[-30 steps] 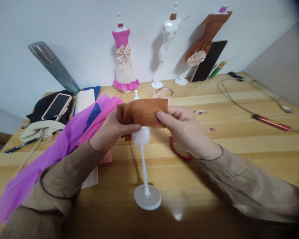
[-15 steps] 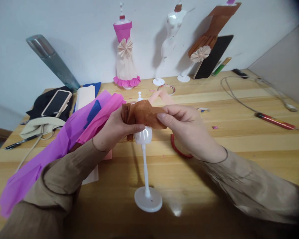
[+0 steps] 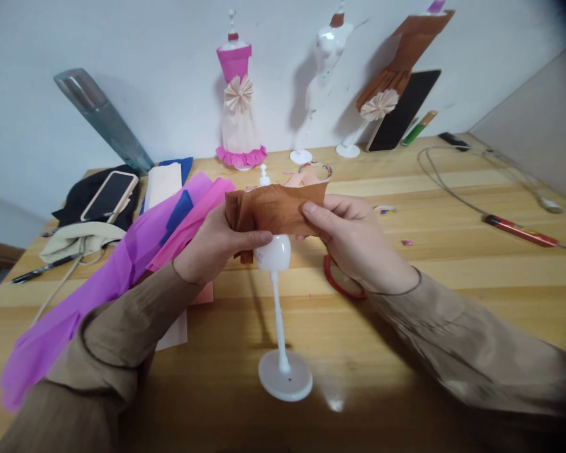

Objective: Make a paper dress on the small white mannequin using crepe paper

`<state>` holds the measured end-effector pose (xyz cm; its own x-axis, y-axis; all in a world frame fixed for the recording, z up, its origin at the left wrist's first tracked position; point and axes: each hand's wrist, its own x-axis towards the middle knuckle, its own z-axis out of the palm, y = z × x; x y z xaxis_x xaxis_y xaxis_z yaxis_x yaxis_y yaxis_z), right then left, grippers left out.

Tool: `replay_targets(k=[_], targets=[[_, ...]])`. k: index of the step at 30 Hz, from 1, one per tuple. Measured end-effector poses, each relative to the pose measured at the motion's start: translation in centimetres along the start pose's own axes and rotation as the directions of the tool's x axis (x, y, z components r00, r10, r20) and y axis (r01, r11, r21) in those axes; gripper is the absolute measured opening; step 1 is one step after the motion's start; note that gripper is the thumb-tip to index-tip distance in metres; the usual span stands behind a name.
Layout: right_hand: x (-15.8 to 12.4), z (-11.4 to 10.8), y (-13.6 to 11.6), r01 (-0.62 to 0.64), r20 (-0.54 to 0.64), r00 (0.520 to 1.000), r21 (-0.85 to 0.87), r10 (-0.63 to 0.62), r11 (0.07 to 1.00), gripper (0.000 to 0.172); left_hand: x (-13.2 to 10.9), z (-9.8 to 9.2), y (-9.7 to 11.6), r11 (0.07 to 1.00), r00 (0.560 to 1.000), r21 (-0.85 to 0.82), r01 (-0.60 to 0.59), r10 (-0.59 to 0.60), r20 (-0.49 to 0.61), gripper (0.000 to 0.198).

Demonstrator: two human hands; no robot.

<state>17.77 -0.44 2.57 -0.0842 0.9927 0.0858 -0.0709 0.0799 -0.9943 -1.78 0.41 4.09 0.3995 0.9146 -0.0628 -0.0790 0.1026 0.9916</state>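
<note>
A strip of brown crepe paper (image 3: 283, 211) is wrapped across the front of a small white mannequin (image 3: 272, 253) on a stand with a round base (image 3: 285, 375). My left hand (image 3: 212, 245) pinches the folded left end of the paper against the mannequin's side, thumb across the front. With thumb and fingers, my right hand (image 3: 346, 236) grips the right end and holds it stretched out. The paper hides most of the mannequin's torso; its knobbed top (image 3: 263, 175) shows above. Red-handled scissors (image 3: 342, 280) lie partly under my right hand.
Purple paper (image 3: 89, 289) and pink paper (image 3: 183, 233) lie at the left, near a phone (image 3: 109, 196) and a pen (image 3: 42, 270). Against the wall stand a pink-dressed mannequin (image 3: 236, 94), a bare one (image 3: 323, 82), and a brown-dressed one (image 3: 400, 56). A corded red tool (image 3: 519, 230) rests at the right.
The brown paper's right end has been raised and spread flatter across the mannequin's front by my right hand. The stand's base has shifted slightly right. My left hand keeps its hold.
</note>
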Motion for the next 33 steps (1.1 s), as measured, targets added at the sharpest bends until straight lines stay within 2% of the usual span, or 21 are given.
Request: replay_targets(k=[6, 11, 16, 18, 23, 27, 33], targets=[[-0.09, 0.00, 0.13, -0.022, 0.004, 1.000, 0.096, 0.021, 0.995, 0.037, -0.12, 0.01, 0.08, 1.000, 1.000, -0.019, 0.011, -0.011, 0.025, 0.042], [-0.31, 0.29, 0.02, -0.044, -0.006, 0.999, 0.084, 0.045, 0.995, 0.037, -0.04, -0.02, 0.05, 0.999, 0.999, -0.026, 0.030, -0.029, 0.022, 0.041], [-0.27, 0.20, 0.22, -0.051, 0.031, 0.998, 0.084, 0.049, 0.995, 0.039, 0.23, -0.08, 0.16, 0.997, 0.997, -0.072, 0.017, -0.011, 0.082, 0.041], [-0.30, 0.04, 0.30, -0.031, 0.082, 0.996, 0.098, 0.023, 0.995, 0.036, 0.29, -0.15, 0.14, 0.996, 0.996, -0.084, 0.019, -0.012, 0.085, 0.040], [-0.50, -0.14, 0.44, -0.041, 0.170, 0.985, 0.102, 0.023, 0.994, 0.012, 0.19, -0.15, 0.11, 0.997, 0.998, -0.058, 0.049, -0.047, 0.035, 0.041], [-0.66, -0.05, 0.05, -0.048, 0.163, 0.986, 0.091, 0.033, 0.995, 0.011, 0.24, -0.21, -0.04, 0.998, 0.999, -0.051, 0.024, -0.021, 0.049, 0.039], [-0.71, 0.05, -0.51, -0.071, 0.141, 0.988, 0.050, 0.063, 0.996, 0.011, 0.31, -0.41, -0.17, 1.000, 1.000, -0.013, -0.001, 0.001, 0.005, 0.044]])
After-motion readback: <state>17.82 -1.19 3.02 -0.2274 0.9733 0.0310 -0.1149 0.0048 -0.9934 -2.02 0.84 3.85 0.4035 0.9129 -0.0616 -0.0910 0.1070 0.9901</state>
